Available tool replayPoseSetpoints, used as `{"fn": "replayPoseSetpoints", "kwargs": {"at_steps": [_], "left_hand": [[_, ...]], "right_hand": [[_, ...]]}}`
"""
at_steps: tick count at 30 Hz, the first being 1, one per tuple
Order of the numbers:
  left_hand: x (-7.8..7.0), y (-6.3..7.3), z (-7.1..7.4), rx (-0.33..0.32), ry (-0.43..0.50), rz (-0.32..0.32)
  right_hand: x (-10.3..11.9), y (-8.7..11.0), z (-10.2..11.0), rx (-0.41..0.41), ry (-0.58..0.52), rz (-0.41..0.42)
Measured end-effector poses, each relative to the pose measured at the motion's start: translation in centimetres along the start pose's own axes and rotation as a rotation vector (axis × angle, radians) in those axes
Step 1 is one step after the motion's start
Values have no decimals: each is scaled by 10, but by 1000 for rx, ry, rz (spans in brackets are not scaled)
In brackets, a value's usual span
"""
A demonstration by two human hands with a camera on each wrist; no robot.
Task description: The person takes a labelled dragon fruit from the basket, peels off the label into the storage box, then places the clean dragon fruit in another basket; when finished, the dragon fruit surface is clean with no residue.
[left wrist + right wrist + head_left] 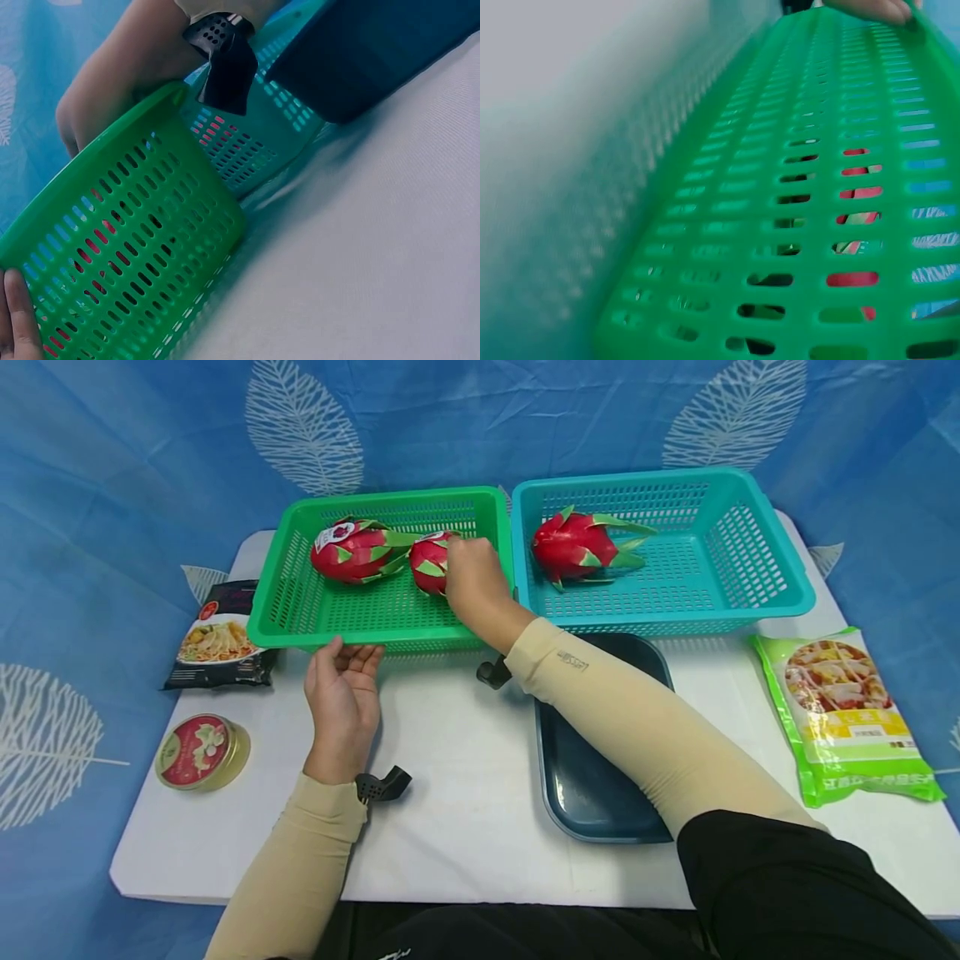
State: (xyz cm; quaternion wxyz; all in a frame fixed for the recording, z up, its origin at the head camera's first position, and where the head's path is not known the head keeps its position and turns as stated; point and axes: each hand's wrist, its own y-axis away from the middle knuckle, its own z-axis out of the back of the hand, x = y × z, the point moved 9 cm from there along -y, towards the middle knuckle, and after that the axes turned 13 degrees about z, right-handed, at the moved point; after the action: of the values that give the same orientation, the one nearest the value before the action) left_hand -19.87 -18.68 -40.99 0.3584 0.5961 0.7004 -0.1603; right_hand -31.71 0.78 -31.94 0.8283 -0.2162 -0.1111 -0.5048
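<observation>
Two red dragon fruits lie in the green basket (300, 610): a labelled one (352, 552) on the left and a smaller one (429, 564) beside it. My right hand (459, 560) reaches over the basket's right side and grips the smaller fruit, hiding its right half. At the basket's front rim my left hand (351, 653) rests its straight fingertips; one finger (16, 315) shows against the slotted wall (127, 247). In the teal basket (750, 585) lies a third dragon fruit (573, 547). In the right wrist view, red fruit (855, 217) shows through the green wall (780, 187).
A dark blue tray (592, 777) lies on the white table under my right forearm. A noodle packet (221, 635) and a round tin (201, 752) are on the left. A green food bag (847, 714) is on the right. Blue cloth surrounds the table.
</observation>
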Motion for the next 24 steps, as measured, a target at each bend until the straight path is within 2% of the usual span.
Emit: {"fn": "replayPoseSetpoints", "kwargs": {"at_steps": [5, 10, 18, 24], "left_hand": [[0, -1, -1, 0, 0, 0], [-1, -2, 0, -5, 20, -2], [-1, -1, 0, -5, 27, -2], [-2, -2, -1, 4, 20, -4]], "right_hand": [[-1, 3, 10, -126, -150, 31], [4, 6, 17, -198, -224, 105], [24, 17, 44, -275, -310, 314], [39, 41, 68, -306, -419, 458]]}}
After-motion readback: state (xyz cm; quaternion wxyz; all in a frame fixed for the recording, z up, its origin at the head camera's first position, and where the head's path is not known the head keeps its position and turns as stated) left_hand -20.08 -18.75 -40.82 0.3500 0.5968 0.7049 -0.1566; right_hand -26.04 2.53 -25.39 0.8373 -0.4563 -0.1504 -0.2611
